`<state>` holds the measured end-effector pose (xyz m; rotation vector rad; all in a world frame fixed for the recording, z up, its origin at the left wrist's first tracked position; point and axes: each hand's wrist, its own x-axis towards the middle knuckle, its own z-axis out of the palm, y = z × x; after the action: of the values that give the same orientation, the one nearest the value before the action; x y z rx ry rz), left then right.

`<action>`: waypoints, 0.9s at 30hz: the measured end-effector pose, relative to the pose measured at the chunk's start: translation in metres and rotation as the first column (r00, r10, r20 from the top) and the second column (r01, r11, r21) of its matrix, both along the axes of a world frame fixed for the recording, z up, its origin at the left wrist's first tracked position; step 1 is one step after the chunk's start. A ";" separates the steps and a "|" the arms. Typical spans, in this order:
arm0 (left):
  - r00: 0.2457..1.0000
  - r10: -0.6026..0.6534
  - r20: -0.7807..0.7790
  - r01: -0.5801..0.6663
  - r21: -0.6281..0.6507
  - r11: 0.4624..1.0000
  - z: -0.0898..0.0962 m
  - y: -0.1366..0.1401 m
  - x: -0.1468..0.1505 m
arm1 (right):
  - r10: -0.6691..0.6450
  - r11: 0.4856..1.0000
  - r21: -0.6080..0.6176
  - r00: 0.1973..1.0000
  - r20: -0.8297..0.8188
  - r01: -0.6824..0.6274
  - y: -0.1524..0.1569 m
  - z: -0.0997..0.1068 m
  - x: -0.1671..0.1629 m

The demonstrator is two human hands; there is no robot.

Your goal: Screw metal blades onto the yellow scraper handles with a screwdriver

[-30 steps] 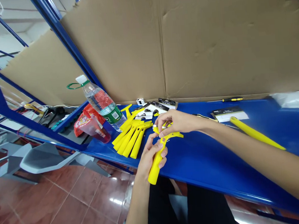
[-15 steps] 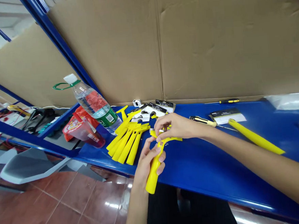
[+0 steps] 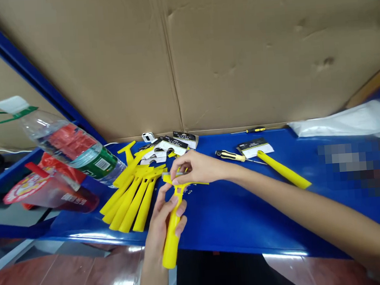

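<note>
My left hand (image 3: 161, 220) is wrapped round the grip of a yellow T-shaped scraper handle (image 3: 171, 248), which slants up and away from me over the table's front edge. At its head, the fingers of my right hand (image 3: 187, 166) are pinched together. A small grey piece (image 3: 165, 174) shows at the left end of the head, beside those fingertips. What the right fingers hold is hidden. Small loose screws (image 3: 189, 192) lie on the table just behind the handle. To the left, several similar yellow handles (image 3: 129, 203) are fanned out in a pile.
A tilted-looking water bottle (image 3: 76, 146) and a red drink cup (image 3: 60, 193) stand at left. Printed cards (image 3: 173, 143) lie behind my hands. Rightward are a screwdriver (image 3: 231, 155), another card (image 3: 255, 147), a yellow handle (image 3: 284, 169) and white plastic wrapping (image 3: 341, 119). Cardboard (image 3: 236, 61) walls the back.
The view has turned rightward and come closer, so table items appear further left. Both hands keep their hold at the scraper handle, with the right fingers still at its head.
</note>
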<state>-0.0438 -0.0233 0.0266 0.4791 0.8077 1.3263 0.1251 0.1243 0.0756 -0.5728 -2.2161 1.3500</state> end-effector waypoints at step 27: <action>0.999 -0.033 -0.020 0.034 0.051 0.998 0.000 -0.001 0.000 | -0.089 0.989 -0.102 0.987 0.132 0.103 -0.005 0.005 -0.004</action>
<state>-0.0435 -0.0242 0.0267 0.5447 0.7800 1.3161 0.1211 0.1192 0.0808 -0.8155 -2.1928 1.4255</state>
